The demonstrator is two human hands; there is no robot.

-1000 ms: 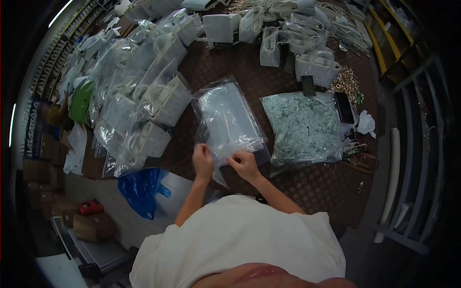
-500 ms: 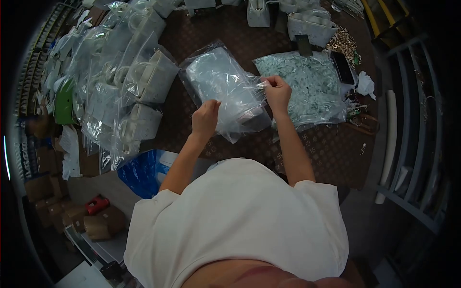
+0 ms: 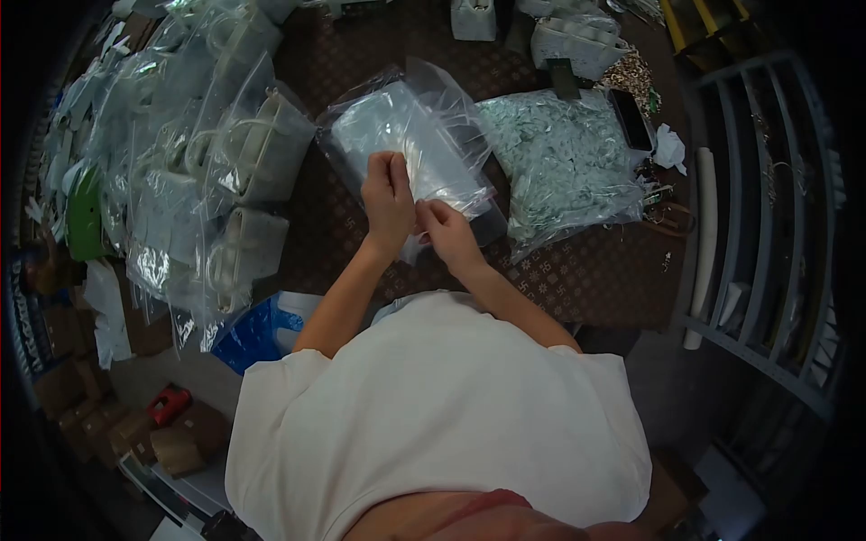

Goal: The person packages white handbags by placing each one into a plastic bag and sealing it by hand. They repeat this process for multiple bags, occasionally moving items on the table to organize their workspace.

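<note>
A stack of clear plastic bags [image 3: 368, 124] lies at a slant on the brown patterned table in front of me. A loose, crinkled clear plastic bag [image 3: 448, 101] spreads over its right side. Over the near part of the stack, my left hand [image 3: 390, 206] is closed in a pinch on the clear plastic. My right hand [image 3: 449, 236] is close beside it, lower and to the right, its fingers also pinched on the plastic at the near edge. What lies right between the fingertips is partly hidden.
Several white handbags [image 3: 271, 149] in clear plastic crowd the left side. To the right sit a bag of pale green pieces [image 3: 564, 162], a phone [image 3: 631, 119] and crumpled white paper [image 3: 669, 149]. A grey metal rack [image 3: 767, 225] stands beyond the table's right edge.
My right hand has come left and toward me, from the bag's right side to beside my left hand. My left hand is slightly higher. The loose plastic now stands up at the back right.
</note>
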